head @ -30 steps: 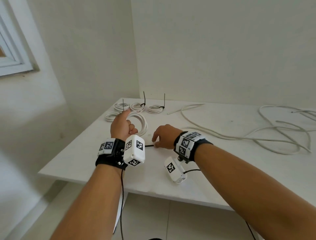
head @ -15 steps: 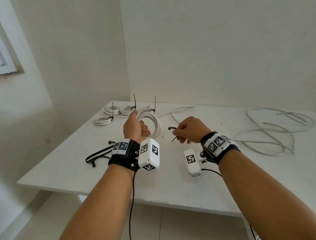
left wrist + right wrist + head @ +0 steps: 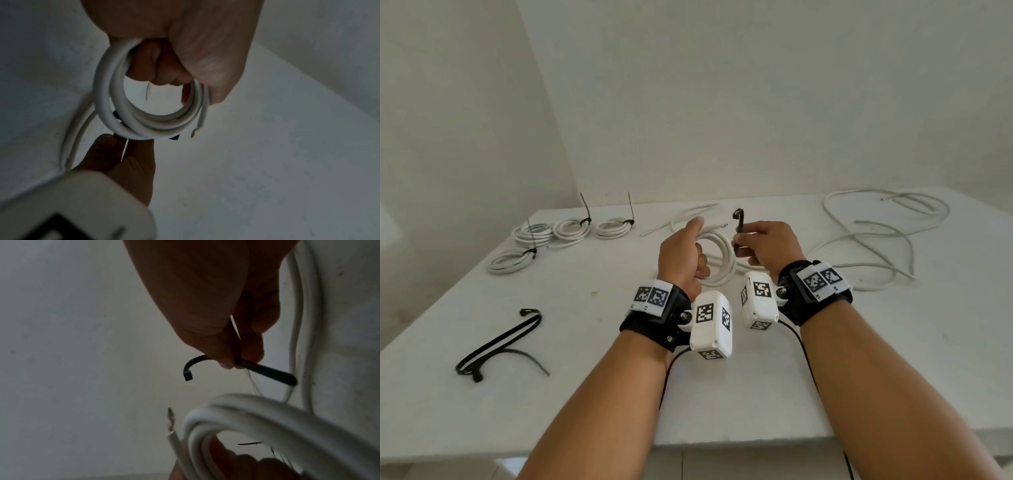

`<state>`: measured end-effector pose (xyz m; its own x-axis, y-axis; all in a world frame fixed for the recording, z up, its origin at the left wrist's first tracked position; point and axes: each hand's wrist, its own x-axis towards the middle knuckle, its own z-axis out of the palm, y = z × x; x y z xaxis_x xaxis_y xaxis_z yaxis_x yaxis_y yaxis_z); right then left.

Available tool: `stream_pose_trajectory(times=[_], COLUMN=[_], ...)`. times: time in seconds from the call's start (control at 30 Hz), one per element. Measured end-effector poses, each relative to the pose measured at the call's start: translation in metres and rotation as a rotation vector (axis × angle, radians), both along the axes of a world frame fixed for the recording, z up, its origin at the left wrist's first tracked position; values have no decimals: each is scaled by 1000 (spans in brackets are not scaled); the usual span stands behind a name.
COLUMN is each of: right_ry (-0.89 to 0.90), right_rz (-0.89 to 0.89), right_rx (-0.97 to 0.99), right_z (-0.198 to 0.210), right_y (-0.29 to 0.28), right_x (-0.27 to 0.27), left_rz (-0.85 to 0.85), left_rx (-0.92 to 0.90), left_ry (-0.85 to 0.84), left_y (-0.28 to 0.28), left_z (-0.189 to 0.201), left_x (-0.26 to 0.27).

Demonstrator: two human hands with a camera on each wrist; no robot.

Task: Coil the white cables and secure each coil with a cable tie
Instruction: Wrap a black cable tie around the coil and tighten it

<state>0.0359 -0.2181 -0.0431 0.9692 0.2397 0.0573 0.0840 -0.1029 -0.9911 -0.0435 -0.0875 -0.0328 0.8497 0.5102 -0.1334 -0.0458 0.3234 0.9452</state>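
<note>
Your left hand [image 3: 681, 258] is fisted round a finished white coil [image 3: 719, 260], held up at the centre of the head view with its bare-wire end poking free. Your right hand [image 3: 770, 246] pinches a black cable tie [image 3: 738, 233] between thumb and fingers right beside the coil; the wrist views show its hooked head end loose and the strap not yet looped round the turns. So this coil counts as wound but unsecured, by my reading.

Further out, in the upper left of the head view, four tied coils [image 3: 571, 231] lie on the desk [image 3: 592, 394], each cinched with a black tie, some with their tails sticking up. Those look done. At lower left a small bunch of spare ties [image 3: 500, 346] waits.

At upper right, loose white cables [image 3: 876, 236] sprawl uncoiled across the desk. They appear to be the remaining work, though how many separate lengths they are is hard to tell.
</note>
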Motion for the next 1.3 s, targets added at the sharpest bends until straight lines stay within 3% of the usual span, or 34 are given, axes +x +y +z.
stream_pose_trajectory(times=[0.3,0.5,0.63,0.87,1.0,1.13,1.2,1.3], right_ry=[193,127,318,238,42,-521,-667,-726], right_rz=[231,334,356,425,431,374,400,422], right_rx=[125,-36,186,170,33,-358,-359,-345], right_z=[12,16,17,18,20,20,20,19], right_y=[-5,-7,-9,-4,-1,-1,2,7], right_x=[-14,-21,-23,-29,-35,-40,-43,-45], left_rz=[-170,-188,-244,-217,-47,58,66,-5], left_rx=[147,153,116,61,-3,-40,-14,27], left_ry=[29,20,46,51,38,24,31,-33], left_y=[-6,-8,-1,4,9,16,18,15], left_z=[-17,-20,-19,-17,-15,-14,-15,-20], left_x=[0,2,4,3,4,1,1,2])
